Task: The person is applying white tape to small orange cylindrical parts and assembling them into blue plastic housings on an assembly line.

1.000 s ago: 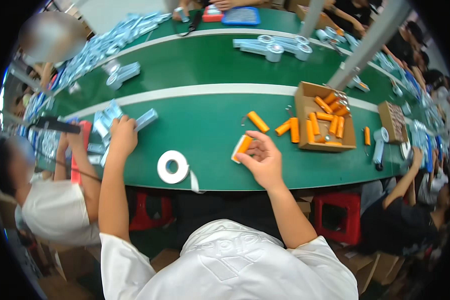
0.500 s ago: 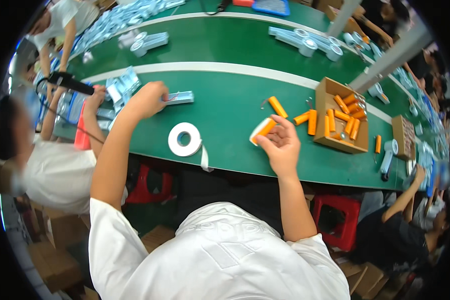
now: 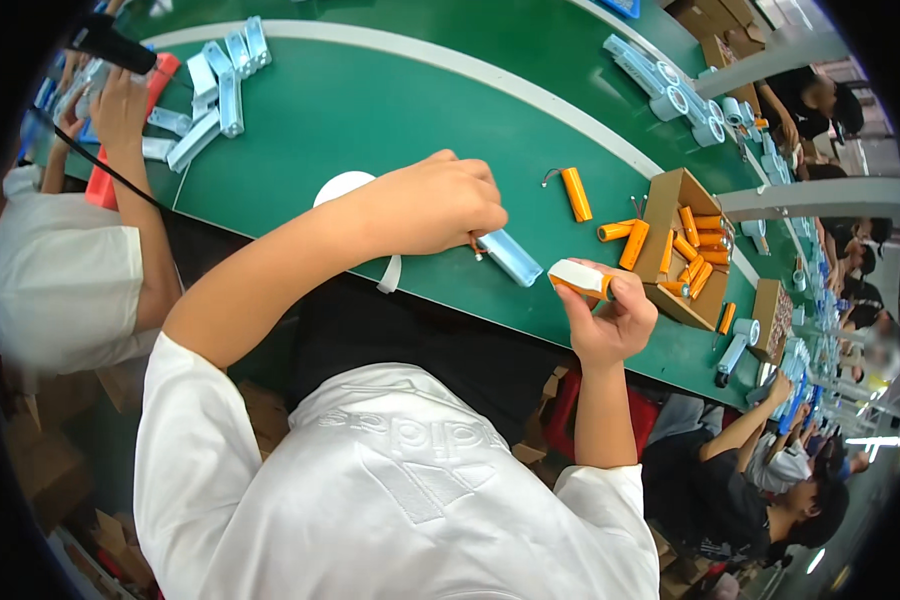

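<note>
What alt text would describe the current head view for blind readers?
Left hand holds a blue casing, right hand an orange battery with a white strip, over a green table. More batteries lie in a carton at right.

Far: from where I stand, good passing room over the bench (image 3: 370, 115) beyond the left hand (image 3: 445, 205) | far left: blue parts (image 3: 230, 100) obstruct | right: loose batteries (image 3: 576, 194), then box (image 3: 686, 306) | near: left forearm (image 3: 260, 265) bars the way | between left hand and right hand (image 3: 615, 318): case (image 3: 511, 258) crowds the gap

Red stool (image 3: 563, 412), person in black (image 3: 705, 490) beside it, grey posts (image 3: 820, 200) at right, cardboard boxes (image 3: 55, 455) lower left
</note>
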The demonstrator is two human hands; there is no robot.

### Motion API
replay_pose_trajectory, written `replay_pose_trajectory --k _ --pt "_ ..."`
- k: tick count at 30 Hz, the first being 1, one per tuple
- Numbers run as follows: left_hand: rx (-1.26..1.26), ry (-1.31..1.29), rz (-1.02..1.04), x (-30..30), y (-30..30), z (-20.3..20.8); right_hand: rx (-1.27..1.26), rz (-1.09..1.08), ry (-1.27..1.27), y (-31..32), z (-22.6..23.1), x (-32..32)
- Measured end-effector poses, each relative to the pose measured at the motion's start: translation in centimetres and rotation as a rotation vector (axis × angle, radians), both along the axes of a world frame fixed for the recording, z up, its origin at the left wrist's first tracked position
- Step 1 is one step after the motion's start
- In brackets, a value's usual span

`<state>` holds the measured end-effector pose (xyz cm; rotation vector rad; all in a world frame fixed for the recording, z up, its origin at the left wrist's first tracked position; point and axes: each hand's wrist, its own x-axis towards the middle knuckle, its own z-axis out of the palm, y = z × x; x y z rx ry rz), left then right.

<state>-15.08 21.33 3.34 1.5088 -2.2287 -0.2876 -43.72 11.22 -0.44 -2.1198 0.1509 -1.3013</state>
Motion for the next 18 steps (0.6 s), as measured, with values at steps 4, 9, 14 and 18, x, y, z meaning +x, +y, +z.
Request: replay_pose_trajectory --k 4,9,14,18 --pt "0.035 -0.047 0.006 -0.3 0.0 0.0 -0.069 -0.018 0.115 0.3 -0.1 0.5" --pt "0.053 -0.088 -0.006 -0.5 -0.2 -0.3 -0.127 -0.020 0.198 0.1 -0.1 1.4" --pt "0.035 -0.074 -0.024 -0.4 -0.2 -0.7 -0.136 -0.048 0.300 0.0 0.2 1.5" --pt "0.016 -0.021 -0.025 -0.1 0.2 -1.2 -0.187 -0.032 0.406 0.2 2.1 2.2"
